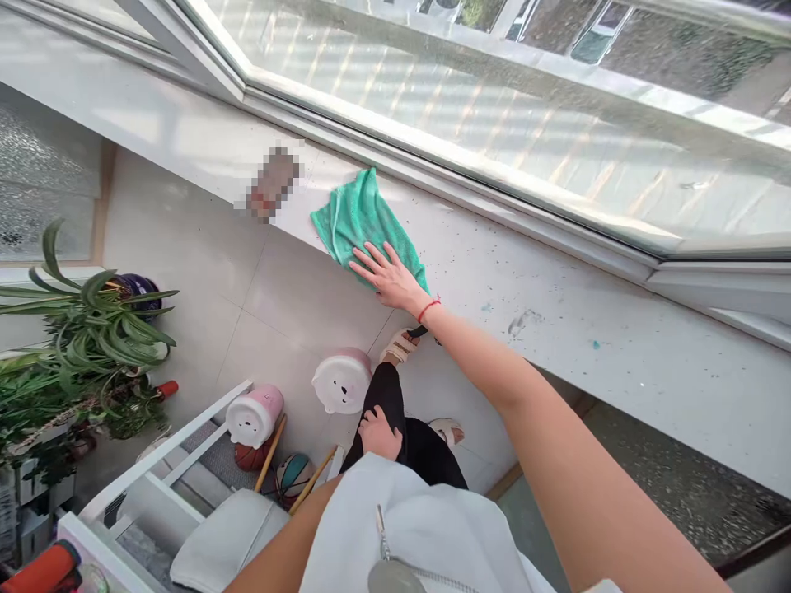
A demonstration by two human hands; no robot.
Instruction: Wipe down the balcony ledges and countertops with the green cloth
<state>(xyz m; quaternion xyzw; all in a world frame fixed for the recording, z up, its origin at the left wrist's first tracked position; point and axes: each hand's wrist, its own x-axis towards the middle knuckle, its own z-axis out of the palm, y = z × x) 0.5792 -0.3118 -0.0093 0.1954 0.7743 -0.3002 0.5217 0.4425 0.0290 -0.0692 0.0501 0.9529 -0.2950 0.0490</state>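
Note:
My right hand (390, 278), with a red string bracelet (428, 308) at its wrist, presses flat on a green cloth (362, 221), fingers spread. The cloth lies wrinkled on the white windowsill (531, 272), one corner reaching up to the window frame. Dark specks, a few green bits and a grey smudge (524, 321) mark the sill to the right of the cloth. My left hand (379, 433) rests on my black-trousered leg, its fingers spread and nothing in it.
Left of the cloth, a pixelated object (273, 183) sits on the sill. On the floor are a white-and-pink bear-faced stool (342, 383), a similar pink one (255, 414) and balls (294, 476). A grey-cushioned chair (228, 539) and potted plants (105, 317) stand at left.

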